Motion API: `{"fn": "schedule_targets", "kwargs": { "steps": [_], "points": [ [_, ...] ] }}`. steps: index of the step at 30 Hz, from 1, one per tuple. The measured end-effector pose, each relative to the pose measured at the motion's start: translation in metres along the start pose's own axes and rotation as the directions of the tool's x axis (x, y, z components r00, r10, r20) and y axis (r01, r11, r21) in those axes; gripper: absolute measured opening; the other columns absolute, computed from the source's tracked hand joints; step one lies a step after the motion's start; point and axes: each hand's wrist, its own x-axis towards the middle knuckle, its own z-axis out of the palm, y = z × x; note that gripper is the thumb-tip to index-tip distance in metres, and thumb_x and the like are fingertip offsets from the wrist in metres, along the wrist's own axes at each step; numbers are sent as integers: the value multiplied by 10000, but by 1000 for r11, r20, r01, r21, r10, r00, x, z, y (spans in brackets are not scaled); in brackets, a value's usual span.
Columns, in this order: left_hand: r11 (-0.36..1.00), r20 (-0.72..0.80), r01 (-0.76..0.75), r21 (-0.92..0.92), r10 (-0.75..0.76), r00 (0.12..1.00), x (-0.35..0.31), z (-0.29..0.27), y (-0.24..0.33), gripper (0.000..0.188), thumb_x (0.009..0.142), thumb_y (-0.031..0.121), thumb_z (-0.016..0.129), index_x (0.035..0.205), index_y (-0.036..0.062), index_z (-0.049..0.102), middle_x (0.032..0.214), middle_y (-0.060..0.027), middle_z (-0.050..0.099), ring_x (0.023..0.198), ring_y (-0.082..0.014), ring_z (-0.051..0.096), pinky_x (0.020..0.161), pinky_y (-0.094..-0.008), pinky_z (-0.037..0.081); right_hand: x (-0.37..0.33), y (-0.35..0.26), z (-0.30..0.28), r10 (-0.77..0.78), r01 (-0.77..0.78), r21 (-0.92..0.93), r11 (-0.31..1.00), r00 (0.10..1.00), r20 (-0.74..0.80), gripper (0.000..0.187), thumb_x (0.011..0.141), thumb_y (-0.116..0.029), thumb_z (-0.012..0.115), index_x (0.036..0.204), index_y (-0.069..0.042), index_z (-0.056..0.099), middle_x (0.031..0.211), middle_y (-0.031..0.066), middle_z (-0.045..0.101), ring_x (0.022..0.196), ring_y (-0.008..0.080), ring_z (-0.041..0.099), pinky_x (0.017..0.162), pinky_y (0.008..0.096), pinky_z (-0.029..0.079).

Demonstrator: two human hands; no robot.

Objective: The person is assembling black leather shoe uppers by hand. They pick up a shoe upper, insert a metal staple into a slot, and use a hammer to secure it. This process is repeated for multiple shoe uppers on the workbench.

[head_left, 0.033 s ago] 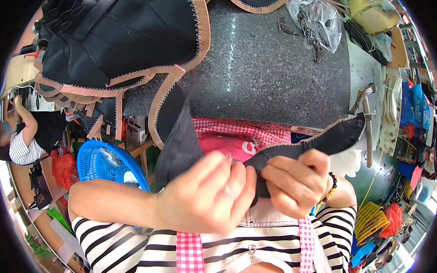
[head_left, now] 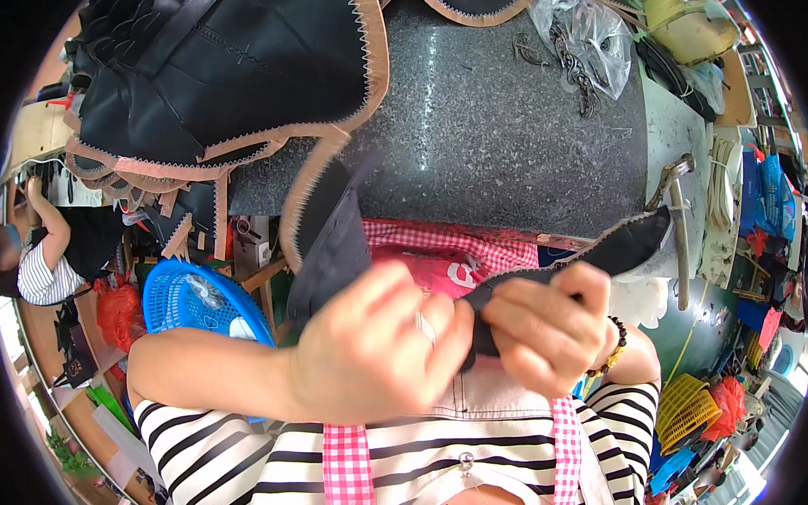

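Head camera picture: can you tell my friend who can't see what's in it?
Two hands, left hand and right hand, grip a black leather piece with a tan zigzag edge. Beyond lies a dark stone slab, with more black pieces stacked on it.

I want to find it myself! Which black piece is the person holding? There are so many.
Start at the big speckled grey stone slab. Just below its near edge, the left hand and right hand pinch one black leather piece between them. Unlike the stacked black pieces lying on the slab's left, it is lifted up and bent, its tan zigzag edge curling.
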Motion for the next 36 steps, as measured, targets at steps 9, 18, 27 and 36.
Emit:
{"fn": "schedule_targets", "kwargs": {
  "steps": [9,18,27,36],
  "points": [
    [420,643,709,-566,-313,699,51,-30,-80,209,785,187,781,863,4,717,722,11,655,690,-19,523,648,-241,457,35,38,-24,254,-287,208,935,952,173,373,649,-144,767,1000,-58,674,1011,89,607,810,241,629,678,330,523],
    [35,703,728,-684,-235,671,51,-24,-100,275,884,299,711,895,24,714,814,27,659,745,-15,558,677,-202,460,23,59,2,279,-282,349,894,958,59,340,708,-97,779,1002,11,647,979,122,652,829,269,659,715,350,552],
    [-20,709,743,-669,-319,629,54,-20,-94,236,877,268,715,833,36,722,747,43,639,677,-9,511,624,-180,383,22,61,5,106,-98,162,982,993,-45,292,708,-70,761,957,30,645,933,127,659,784,247,681,650,333,571],
    [-116,772,793,-598,-351,531,56,-14,-95,197,871,197,722,926,9,702,866,-16,696,789,-48,623,737,-196,481,30,69,3,99,-113,211,971,992,73,181,738,-70,717,877,6,631,790,87,607,665,237,631,578,330,538]
  ]
}}
